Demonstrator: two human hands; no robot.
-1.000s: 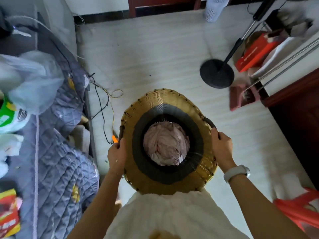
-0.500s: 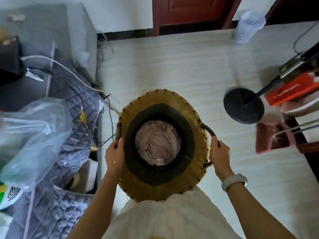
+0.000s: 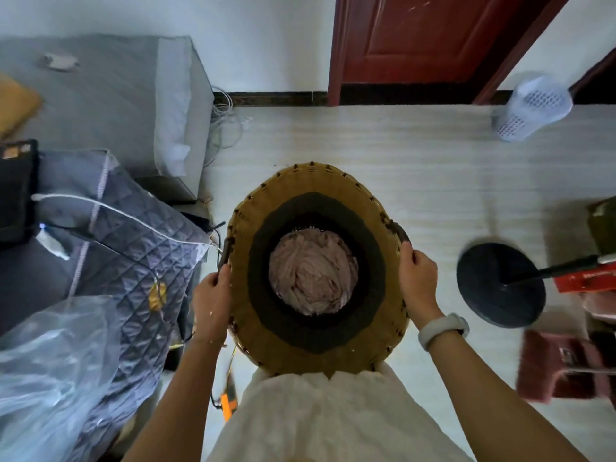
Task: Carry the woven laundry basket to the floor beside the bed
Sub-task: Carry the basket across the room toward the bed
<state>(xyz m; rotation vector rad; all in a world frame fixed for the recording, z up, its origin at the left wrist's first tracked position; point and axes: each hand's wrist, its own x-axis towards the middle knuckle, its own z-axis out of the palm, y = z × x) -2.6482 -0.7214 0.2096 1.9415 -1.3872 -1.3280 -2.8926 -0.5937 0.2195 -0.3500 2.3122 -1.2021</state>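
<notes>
The round woven laundry basket [image 3: 263,208], tan with a dark inner band, hangs in front of my body above the pale floor. Pinkish cloth [image 3: 311,276] fills its bottom. My left hand [image 3: 211,300] grips the dark handle on its left side. My right hand [image 3: 418,276] grips the handle on its right side; a white band sits on that wrist. The bed [image 3: 110,95], with a grey sheet and a quilted blue-grey cover [image 3: 133,248], lies just left of the basket, nearly touching its left rim.
A black round stand base [image 3: 500,285] with a pole sits on the floor to the right, beside pink slippers [image 3: 560,365]. A white mesh bin [image 3: 530,108] stands near the red door [image 3: 416,38]. Cables [image 3: 226,128] trail by the bed. A clear plastic bag [image 3: 50,368] lies on the bed.
The view has tilted up and forward: the door and bed head have come into sight and the stand base has slid right. Both hands keep the same grip on the basket.
</notes>
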